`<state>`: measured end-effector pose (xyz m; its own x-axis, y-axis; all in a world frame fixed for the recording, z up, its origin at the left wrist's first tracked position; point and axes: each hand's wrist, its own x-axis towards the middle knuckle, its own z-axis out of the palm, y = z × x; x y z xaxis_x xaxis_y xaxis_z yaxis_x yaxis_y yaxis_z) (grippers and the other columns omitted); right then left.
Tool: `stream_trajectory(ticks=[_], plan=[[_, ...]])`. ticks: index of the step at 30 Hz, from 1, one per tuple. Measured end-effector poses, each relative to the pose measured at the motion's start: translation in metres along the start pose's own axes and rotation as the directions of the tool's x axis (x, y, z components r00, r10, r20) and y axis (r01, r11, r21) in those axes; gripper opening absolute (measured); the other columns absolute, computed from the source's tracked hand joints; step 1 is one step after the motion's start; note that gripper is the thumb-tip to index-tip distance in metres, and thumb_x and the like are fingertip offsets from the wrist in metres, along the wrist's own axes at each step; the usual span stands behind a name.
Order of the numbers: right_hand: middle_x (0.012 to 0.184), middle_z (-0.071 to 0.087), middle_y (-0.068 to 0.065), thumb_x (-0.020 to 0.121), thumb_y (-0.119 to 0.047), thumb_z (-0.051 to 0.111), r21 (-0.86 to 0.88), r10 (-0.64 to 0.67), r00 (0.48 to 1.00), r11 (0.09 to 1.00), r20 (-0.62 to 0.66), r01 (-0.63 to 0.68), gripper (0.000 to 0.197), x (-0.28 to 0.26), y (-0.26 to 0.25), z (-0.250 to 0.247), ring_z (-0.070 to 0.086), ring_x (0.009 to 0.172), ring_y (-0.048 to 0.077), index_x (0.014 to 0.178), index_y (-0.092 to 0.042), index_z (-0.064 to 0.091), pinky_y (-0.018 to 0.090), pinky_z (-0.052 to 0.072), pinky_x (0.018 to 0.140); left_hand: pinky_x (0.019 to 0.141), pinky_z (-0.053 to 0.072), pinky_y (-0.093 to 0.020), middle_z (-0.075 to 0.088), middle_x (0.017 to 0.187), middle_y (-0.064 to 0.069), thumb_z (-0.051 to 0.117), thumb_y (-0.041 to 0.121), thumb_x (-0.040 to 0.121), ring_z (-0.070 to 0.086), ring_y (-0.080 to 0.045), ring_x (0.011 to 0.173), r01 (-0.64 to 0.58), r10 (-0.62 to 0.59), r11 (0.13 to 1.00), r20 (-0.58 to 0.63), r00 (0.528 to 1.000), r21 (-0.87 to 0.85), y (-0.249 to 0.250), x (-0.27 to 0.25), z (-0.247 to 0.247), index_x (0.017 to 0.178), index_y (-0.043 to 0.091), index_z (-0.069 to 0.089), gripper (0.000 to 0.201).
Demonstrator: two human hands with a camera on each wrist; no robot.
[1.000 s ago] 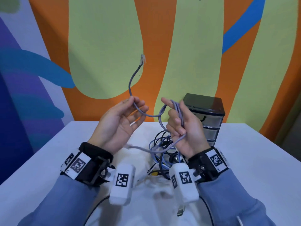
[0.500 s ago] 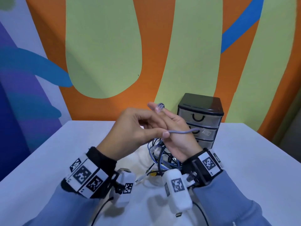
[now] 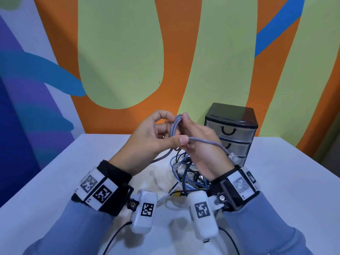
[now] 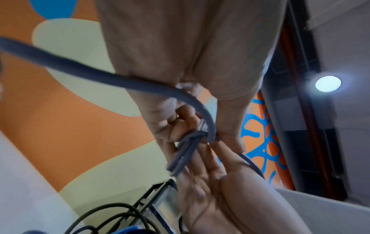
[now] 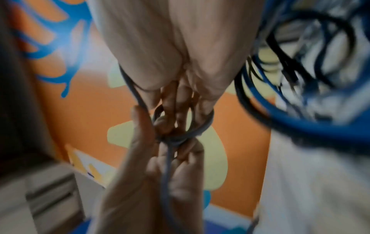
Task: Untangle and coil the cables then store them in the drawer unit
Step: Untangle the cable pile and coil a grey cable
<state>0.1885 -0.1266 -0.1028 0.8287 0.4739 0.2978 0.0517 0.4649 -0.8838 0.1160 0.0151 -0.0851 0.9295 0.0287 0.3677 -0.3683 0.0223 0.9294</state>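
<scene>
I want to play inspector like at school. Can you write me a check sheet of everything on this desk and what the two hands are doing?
Surface: white table, matte, against a wall.
Job's things: thin grey network cable wound in loops; black-topped clear plastic three-drawer unit, all drawers closed.
Clutter: tangled pile of blue, black and white cables on the table between the wrists.
Hands: left hand pinches the grey cable's free end by its thumb; right hand holds the loops.
Cables: grey cable's clear plug hangs in front of the drawers; black leads run from the wrist cameras.
Surroundings: orange, green and blue painted wall.
</scene>
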Motion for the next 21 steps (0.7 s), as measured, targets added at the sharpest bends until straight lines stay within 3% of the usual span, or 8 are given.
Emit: stream_trajectory(ticks=[3, 5, 7, 10, 13, 16, 18, 21], plan=[[0.085, 0.079, 0.018, 0.094, -0.027, 0.077, -0.257, -0.269, 0.937, 0.943, -0.223, 0.209, 0.026, -0.002, -0.007, -0.005, 0.078, 0.081, 0.037, 0.095, 0.000, 0.079, 0.041, 0.064, 0.076, 0.071, 0.056, -0.021, 0.072, 0.088, -0.016, 0.080, -0.003, 0.082, 0.069, -0.020, 0.074, -0.010, 0.002, 0.990, -0.051, 0.999, -0.143, 0.004, 0.000, 0.000, 0.115, 0.012, 0.051, 0.047], [0.078, 0.076, 0.018, 0.087, -0.022, 0.085, -0.304, -0.367, 0.874, 0.913, -0.319, 0.272, 0.021, -0.001, -0.013, -0.011, 0.076, 0.073, 0.027, 0.096, -0.005, 0.077, 0.034, 0.061, 0.066, 0.064, 0.055, -0.019, 0.073, 0.082, -0.008, 0.075, -0.001, 0.085, 0.068, -0.014, 0.066, -0.034, 0.013, 0.966, -0.085, 0.996, -0.255, 0.006, 0.001, -0.003, 0.115, 0.013, 0.052, 0.041], [0.091, 0.076, 0.017, 0.088, -0.027, 0.084, -0.309, -0.307, 0.906, 0.927, -0.291, 0.214, 0.025, 0.002, -0.013, -0.014, 0.074, 0.082, 0.018, 0.106, -0.010, 0.078, 0.031, 0.060, 0.069, 0.066, 0.055, -0.023, 0.070, 0.082, -0.007, 0.077, 0.000, 0.087, 0.066, -0.014, 0.067, -0.049, 0.011, 0.936, -0.109, 0.994, -0.349, 0.006, 0.002, -0.008, 0.117, 0.014, 0.053, 0.041], [0.109, 0.077, 0.009, 0.103, -0.036, 0.064, -0.162, -0.023, 0.996, 0.987, -0.082, 0.010, 0.034, 0.003, -0.005, -0.008, 0.070, 0.105, 0.019, 0.113, -0.005, 0.076, 0.041, 0.061, 0.092, 0.072, 0.059, -0.027, 0.073, 0.088, -0.013, 0.071, 0.004, 0.085, 0.071, -0.017, 0.073, -0.036, -0.004, 0.917, -0.097, 0.995, -0.396, 0.006, 0.003, -0.009, 0.122, 0.014, 0.052, 0.042], [0.098, 0.069, 0.013, 0.108, -0.026, 0.053, 0.171, 0.055, 0.998, 0.983, 0.035, -0.060, 0.030, -0.002, -0.005, -0.001, 0.066, 0.097, 0.023, 0.110, 0.000, 0.067, 0.042, 0.057, 0.100, 0.074, 0.060, -0.030, 0.077, 0.089, -0.014, 0.073, 0.001, 0.083, 0.075, -0.021, 0.076, -0.042, 0.001, 0.929, -0.111, 0.994, -0.368, 0.005, 0.002, -0.004, 0.122, 0.013, 0.052, 0.046], [0.078, 0.061, 0.005, 0.105, -0.024, 0.054, 0.416, 0.056, 0.992, 0.904, 0.113, -0.098, 0.021, -0.004, -0.012, 0.002, 0.061, 0.075, 0.017, 0.095, -0.008, 0.064, 0.032, 0.059, 0.083, 0.066, 0.054, -0.027, 0.076, 0.081, -0.008, 0.083, 0.000, 0.078, 0.071, -0.019, 0.070, -0.081, 0.028, 0.967, -0.212, 0.977, -0.243, 0.005, 0.003, 0.000, 0.120, 0.012, 0.057, 0.051], [0.065, 0.042, -0.002, 0.100, -0.023, 0.055, 0.490, 0.063, 0.992, 0.865, 0.106, -0.107, 0.018, -0.006, -0.014, 0.005, 0.044, 0.059, 0.011, 0.088, -0.010, 0.058, 0.025, 0.045, 0.066, 0.061, 0.053, -0.028, 0.075, 0.075, -0.011, 0.090, 0.004, 0.076, 0.067, -0.020, 0.066, -0.108, 0.071, 0.987, -0.284, 0.956, -0.118, 0.004, 0.004, 0.000, 0.121, 0.009, 0.062, 0.053], [0.058, 0.028, -0.006, 0.104, -0.026, 0.050, 0.479, 0.042, 0.992, 0.873, 0.121, -0.095, 0.025, -0.007, -0.015, 0.006, 0.028, 0.052, 0.009, 0.088, -0.009, 0.058, 0.023, 0.029, 0.057, 0.064, 0.056, -0.034, 0.076, 0.077, -0.018, 0.085, 0.005, 0.084, 0.067, -0.023, 0.066, -0.074, 0.075, 0.997, -0.304, 0.950, 0.013, 0.000, 0.004, 0.002, 0.116, 0.007, 0.070, 0.035]])
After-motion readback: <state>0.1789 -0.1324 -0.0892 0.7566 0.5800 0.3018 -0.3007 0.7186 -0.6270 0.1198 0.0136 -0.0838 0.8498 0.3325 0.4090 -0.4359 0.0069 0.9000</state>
